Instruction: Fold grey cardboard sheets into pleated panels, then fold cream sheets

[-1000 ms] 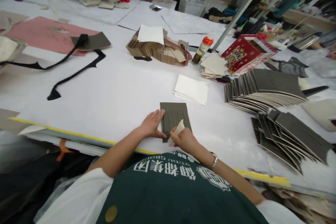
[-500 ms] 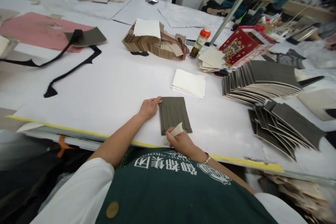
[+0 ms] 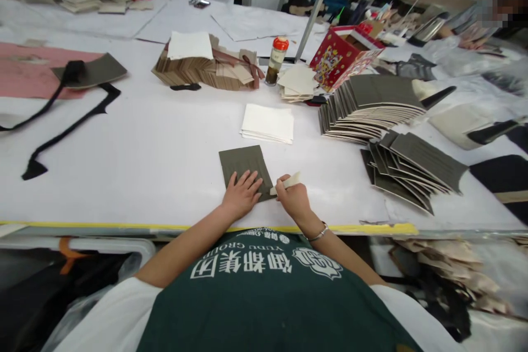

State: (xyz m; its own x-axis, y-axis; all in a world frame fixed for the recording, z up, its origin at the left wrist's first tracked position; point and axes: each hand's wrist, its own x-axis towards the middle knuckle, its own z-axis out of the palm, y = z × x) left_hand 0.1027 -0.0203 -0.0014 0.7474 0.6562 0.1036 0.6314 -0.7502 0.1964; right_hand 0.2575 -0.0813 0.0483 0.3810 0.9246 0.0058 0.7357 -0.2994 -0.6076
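Observation:
A dark olive-grey panel (image 3: 245, 159) lies flat on the white table in front of me, slightly turned. My left hand (image 3: 241, 195) rests flat on its lower part with the fingers spread, covering some of it. In my right hand (image 3: 293, 198), closed fingers grip a flat cream-coloured tool, like a bone folder (image 3: 293, 180). One end of this tool meets the panel's lower right edge, and the wider end sticks up past my fingers. Beyond the panel lies a small stack of white sheets (image 3: 267, 122).
Stacks of dark grey panels (image 3: 383, 91) stand at the right. Further back are a brown bundle (image 3: 193, 63), an orange-capped bottle (image 3: 276, 60), a red box (image 3: 342, 58) and a metal post (image 3: 317, 8). Black strips (image 3: 70, 126) lie left. Yellow tape (image 3: 371, 229) lines the near edge.
My left hand has gone from the panel's upper left corner to its lower part. My right hand has shifted to the lower right edge with the tool. The panel is turned slightly; the view has swung right.

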